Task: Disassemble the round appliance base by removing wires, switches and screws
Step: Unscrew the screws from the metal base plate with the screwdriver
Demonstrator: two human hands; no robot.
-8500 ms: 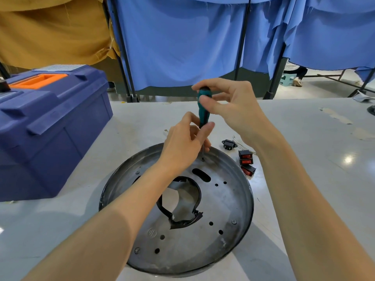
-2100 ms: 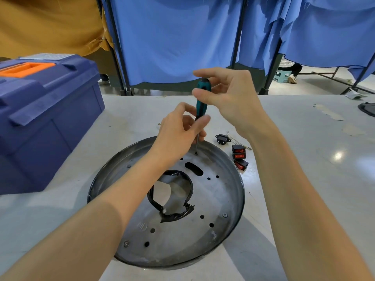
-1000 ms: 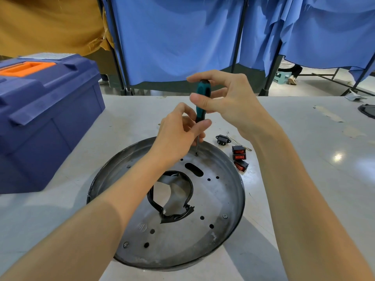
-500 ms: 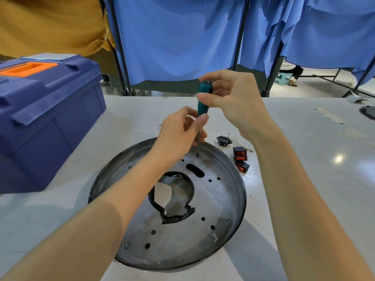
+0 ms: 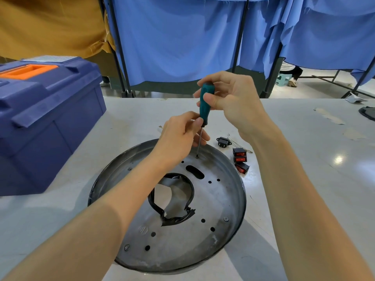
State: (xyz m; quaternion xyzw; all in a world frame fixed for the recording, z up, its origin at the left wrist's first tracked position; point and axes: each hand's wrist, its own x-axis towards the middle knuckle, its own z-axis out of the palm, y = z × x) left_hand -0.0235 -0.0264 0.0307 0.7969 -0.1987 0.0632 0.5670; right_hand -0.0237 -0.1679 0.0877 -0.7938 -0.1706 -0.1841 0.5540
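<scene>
One pale, glossy worktop [image 5: 316,179] fills the lower view. We note worn patches and a lamp glare on its right part. Past its far edge hang blue curtains [image 5: 172,37] on dark poles, with an ochre cloth [image 5: 50,27] at left. At right, pale floor and a green stool [image 5: 284,79].

Base [image 5: 203,242]: round metal dish, flat on the worktop at mid-view, close to us. It has a ragged hole in the middle and small holes around it.

Screwdriver [image 5: 205,102]: upright, teal handle, tip on a screw [image 5: 197,156] at the base's far side.

Right hand [image 5: 233,100]: grip closed, thumb and fingers pinching the upper handle.

Left hand [image 5: 178,138]: grip curled, thumb and forefinger pinching the handle's lower end, other fingers curled beside the shaft. Its forearm crosses over the base's left half.

Edges: a blue toolbox [image 5: 50,118], lid shut, stands at left, apart from the base with a strip of worktop between. Just right of the base's far rim we count three red switches [image 5: 240,159] close together. A black socket [image 5: 222,141] and thin wires [image 5: 239,144] lie just beyond them.

Open room: a wide stretch of worktop right of the switches, out to a dark object [image 5: 368,113] cut off by the right border. A narrower band runs behind the hands to the far edge.
</scene>
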